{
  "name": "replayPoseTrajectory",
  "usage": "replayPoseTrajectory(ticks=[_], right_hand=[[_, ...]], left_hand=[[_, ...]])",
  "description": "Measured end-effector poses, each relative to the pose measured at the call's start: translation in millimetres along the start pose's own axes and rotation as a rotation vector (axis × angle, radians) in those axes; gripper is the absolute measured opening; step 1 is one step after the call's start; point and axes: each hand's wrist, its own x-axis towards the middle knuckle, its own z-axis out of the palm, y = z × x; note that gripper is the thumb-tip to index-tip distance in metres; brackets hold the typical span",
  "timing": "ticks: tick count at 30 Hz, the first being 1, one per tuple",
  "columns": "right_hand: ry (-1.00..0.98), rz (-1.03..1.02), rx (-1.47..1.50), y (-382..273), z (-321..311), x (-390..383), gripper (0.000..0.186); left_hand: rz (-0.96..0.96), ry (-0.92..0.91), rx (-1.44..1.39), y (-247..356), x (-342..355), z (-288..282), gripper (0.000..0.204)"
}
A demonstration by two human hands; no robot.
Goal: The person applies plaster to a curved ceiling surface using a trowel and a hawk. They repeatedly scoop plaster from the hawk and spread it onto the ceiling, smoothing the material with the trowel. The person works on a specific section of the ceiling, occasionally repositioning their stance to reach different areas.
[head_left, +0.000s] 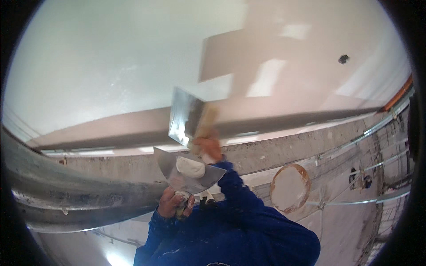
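Observation:
My left hand [174, 203] grips the handle of a wide putty knife [211, 177]. On its broad metal blade sits a rounded lump of white putty [191, 167]. Farther up, my right hand [208, 146] is closed on a second putty knife [179, 113], whose wide blade is raised in front of the large pale surface [133, 53]. Motion blurs this hand and the knife's back edge. Whether the raised blade touches the surface, I cannot tell. Smooth whitish and pinkish areas cover that surface.
A large grey metal duct [88, 186] runs along the left. A small dark hole [343, 59] marks the pale surface at right. Lower right are a round, brown-rimmed patch [290, 188] and a metal pipe [386, 197]. A rough grey band [262, 155] borders the pale surface.

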Motion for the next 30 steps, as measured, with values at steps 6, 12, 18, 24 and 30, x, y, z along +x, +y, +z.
replayPoseTrajectory(ticks=[6, 12, 18, 24, 30], right_hand=[[0.194, -0.112, 0.544, -66.0, -77.4, -45.5, 0.052], [0.093, -0.157, 0.655, -104.2, -84.7, -73.6, 0.059], [0.025, 0.108, -0.418, -83.1, -133.2, -114.8, 0.041], [0.278, 0.326, 0.221, -109.1, -191.5, -128.9, 0.041], [0.527, 0.357, 0.329, -68.0, -336.7, -132.0, 0.039]], left_hand=[[-0.001, 0.06, 0.023, -12.2, 8.7, 3.4, 0.038], [0.021, -0.053, 0.114, -16.3, 32.3, 1.5, 0.034], [0.041, -0.101, 0.045, -16.0, 51.3, 26.1, 0.029], [0.046, 0.077, 0.009, -39.2, 74.3, 33.4, 0.03], [0.068, 0.047, -0.13, -80.9, 110.4, 72.9, 0.048]])
